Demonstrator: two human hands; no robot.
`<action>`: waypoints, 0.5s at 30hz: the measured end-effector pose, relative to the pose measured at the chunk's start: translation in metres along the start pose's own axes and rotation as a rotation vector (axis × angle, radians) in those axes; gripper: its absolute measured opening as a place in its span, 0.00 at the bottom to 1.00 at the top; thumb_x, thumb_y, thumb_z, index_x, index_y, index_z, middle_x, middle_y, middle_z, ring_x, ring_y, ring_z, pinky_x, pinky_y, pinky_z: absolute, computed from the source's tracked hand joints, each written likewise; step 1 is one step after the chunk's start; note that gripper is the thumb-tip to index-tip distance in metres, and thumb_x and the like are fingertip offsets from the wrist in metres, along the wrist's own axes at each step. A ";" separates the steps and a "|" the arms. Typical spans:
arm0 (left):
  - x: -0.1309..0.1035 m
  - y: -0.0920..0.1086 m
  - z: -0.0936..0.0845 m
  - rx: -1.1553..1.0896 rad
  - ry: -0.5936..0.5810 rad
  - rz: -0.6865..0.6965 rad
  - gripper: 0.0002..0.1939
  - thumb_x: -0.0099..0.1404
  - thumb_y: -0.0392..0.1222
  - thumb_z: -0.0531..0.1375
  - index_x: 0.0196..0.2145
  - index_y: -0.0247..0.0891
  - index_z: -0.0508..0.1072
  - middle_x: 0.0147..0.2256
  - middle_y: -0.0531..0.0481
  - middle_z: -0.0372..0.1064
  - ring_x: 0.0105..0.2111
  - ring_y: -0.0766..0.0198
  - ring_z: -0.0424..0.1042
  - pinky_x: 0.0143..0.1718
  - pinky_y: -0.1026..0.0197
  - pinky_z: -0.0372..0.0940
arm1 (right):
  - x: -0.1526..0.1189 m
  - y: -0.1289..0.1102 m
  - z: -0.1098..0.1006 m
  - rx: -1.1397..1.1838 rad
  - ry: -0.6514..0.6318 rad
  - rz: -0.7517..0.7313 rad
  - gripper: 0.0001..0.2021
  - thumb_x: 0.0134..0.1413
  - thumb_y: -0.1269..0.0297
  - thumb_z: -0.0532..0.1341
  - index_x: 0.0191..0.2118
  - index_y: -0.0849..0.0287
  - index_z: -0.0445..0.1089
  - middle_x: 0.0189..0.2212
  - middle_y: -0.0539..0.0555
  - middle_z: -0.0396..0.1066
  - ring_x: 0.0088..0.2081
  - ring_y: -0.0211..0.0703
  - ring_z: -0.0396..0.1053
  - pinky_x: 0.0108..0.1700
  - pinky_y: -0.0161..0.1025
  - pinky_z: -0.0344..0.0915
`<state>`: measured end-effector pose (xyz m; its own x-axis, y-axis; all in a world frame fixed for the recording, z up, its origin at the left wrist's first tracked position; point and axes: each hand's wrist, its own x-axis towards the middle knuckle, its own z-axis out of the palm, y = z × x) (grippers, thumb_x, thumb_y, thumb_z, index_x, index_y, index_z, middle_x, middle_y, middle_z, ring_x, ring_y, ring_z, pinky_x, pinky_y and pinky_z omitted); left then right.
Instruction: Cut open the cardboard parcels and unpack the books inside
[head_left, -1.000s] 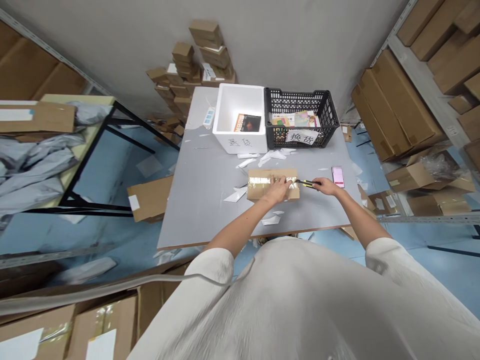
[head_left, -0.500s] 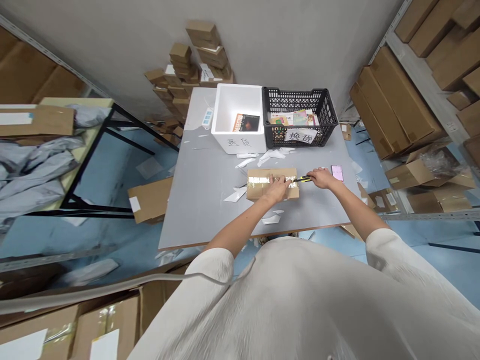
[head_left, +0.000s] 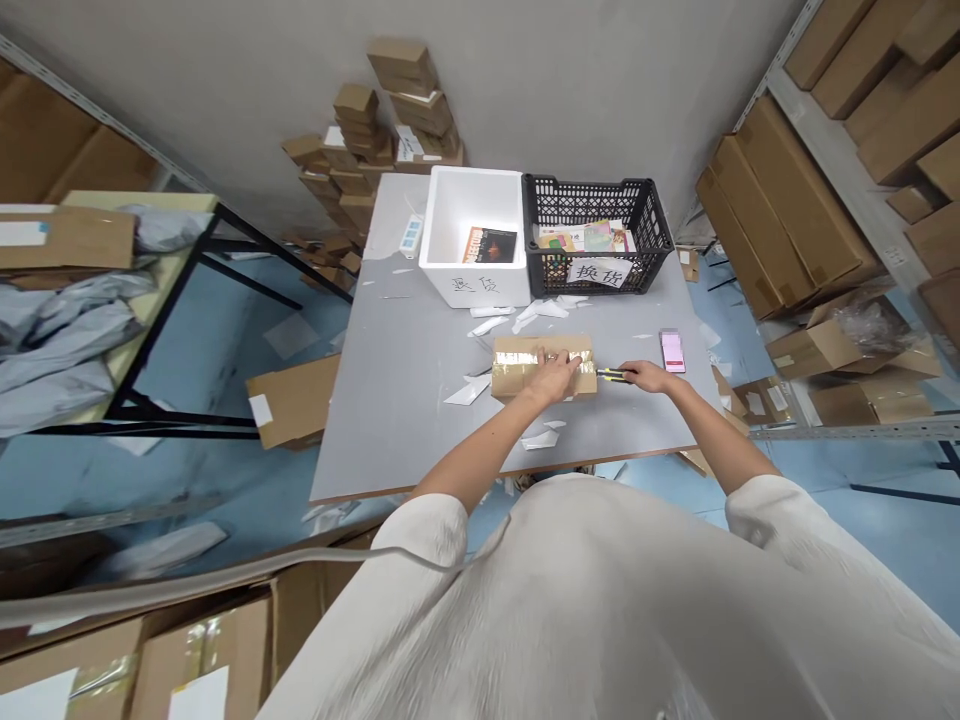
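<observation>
A small cardboard box with shiny tape along its top lies on the grey table. My left hand rests on top of the box with its fingers spread over the tape. Just off the box's right end, my right hand is closed around a yellow and black utility knife. The knife points left, its tip close to the box's right side; whether it touches cannot be made out. A phone with a lit screen lies beyond my right hand.
Behind the box stand a white foam bin with a book inside and a black plastic crate holding booklets. Torn white scraps lie around the box. Stacked cartons line the wall, and a shelf with boxes stands right.
My right hand has brought the knife down from the box's top to beside its right end. My left hand stays on the box.
</observation>
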<state>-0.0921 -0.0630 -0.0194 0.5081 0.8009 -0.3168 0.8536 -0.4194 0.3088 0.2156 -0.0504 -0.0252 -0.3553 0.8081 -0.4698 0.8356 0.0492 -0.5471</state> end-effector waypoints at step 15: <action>0.010 -0.014 -0.005 -0.104 0.235 -0.127 0.36 0.76 0.38 0.53 0.79 0.41 0.61 0.75 0.31 0.62 0.74 0.38 0.63 0.74 0.37 0.58 | -0.023 -0.012 -0.002 0.173 0.217 -0.048 0.20 0.80 0.50 0.56 0.57 0.56 0.79 0.43 0.57 0.85 0.42 0.49 0.79 0.47 0.41 0.74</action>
<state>-0.0999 -0.0470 -0.0227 0.3467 0.9266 -0.1457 0.8864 -0.2728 0.3739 0.2143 -0.0687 -0.0066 -0.2788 0.9151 -0.2914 0.7293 0.0043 -0.6842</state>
